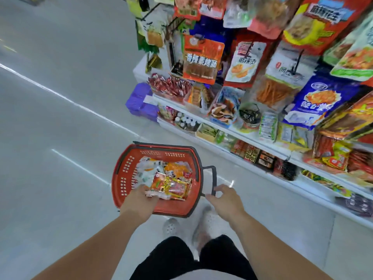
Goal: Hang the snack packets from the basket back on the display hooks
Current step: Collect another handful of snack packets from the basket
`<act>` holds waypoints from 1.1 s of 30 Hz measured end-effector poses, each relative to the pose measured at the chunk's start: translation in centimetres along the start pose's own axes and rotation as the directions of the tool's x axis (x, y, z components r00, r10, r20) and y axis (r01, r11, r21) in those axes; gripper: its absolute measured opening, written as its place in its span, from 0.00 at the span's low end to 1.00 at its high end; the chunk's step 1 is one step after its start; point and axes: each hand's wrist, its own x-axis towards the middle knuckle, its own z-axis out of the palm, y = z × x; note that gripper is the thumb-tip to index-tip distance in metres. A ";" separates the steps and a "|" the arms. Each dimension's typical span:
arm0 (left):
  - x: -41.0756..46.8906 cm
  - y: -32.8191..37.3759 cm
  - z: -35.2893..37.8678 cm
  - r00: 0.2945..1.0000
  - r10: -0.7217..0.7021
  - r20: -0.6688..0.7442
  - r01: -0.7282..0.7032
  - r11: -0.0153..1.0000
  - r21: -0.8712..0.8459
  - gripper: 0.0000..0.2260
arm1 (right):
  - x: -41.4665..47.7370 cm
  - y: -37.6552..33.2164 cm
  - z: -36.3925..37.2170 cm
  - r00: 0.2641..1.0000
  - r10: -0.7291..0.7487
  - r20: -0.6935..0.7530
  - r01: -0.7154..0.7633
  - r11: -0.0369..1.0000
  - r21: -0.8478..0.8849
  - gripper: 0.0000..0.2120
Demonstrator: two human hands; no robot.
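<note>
Red basket sits on the floor just in front of the person's white shoes, near the foot of the display. Snack packets are piled loose inside it, mostly orange, red and white. A red and yellow packet lies on top at the near side. Left hand reaches down into the basket at its near edge, fingertips buried in the pile and touching it; cannot tell if it grips a packet or just rests there. Right hand is at the basket's right side, thumb and forefinger curled round the near corner of the black handle, which sticks out sideways from the rim. Upper right, display hooks carry rows of hanging bags, overlapping and blurred. Below them, white shelves hold tubs and boxes of small snacks. Both forearms are bare; black shorts at the bottom edge.
</note>
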 end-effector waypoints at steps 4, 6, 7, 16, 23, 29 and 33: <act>4.0 -1.2 -0.7 0.998 -0.025 0.061 0.021 0.998 0.065 0.21 | 3.4 -3.0 2.8 0.997 -0.027 0.065 0.034 0.994 -0.102 0.25; 5.6 -1.6 -1.0 0.997 -0.034 0.070 0.029 0.996 0.083 0.21 | 5.5 -4.3 4.0 0.994 -0.028 0.103 0.040 0.992 -0.122 0.27; 6.5 -1.8 -0.9 0.997 -0.027 0.071 0.019 0.995 0.102 0.21 | 6.5 -5.0 4.6 0.992 -0.030 0.120 0.046 0.989 -0.138 0.28; 20.6 -5.6 2.3 0.973 0.097 0.212 -0.174 0.905 0.388 0.24 | 16.9 -7.7 13.2 0.995 0.000 0.103 0.024 0.974 -0.226 0.28; 38.2 -12.1 11.0 0.933 0.149 0.327 -0.320 0.758 0.568 0.27 | 31.4 -5.5 25.7 0.987 0.088 0.136 -0.045 0.955 -0.295 0.33; 47.3 -17.2 17.9 0.910 0.190 0.367 -0.379 0.738 0.559 0.34 | 40.7 -1.9 34.9 0.979 0.082 0.184 -0.001 0.916 -0.402 0.35; 51.3 -19.5 21.2 0.918 0.202 0.341 -0.380 0.694 0.611 0.35 | 44.4 0.3 38.0 0.981 -0.030 0.190 0.114 0.885 -0.452 0.40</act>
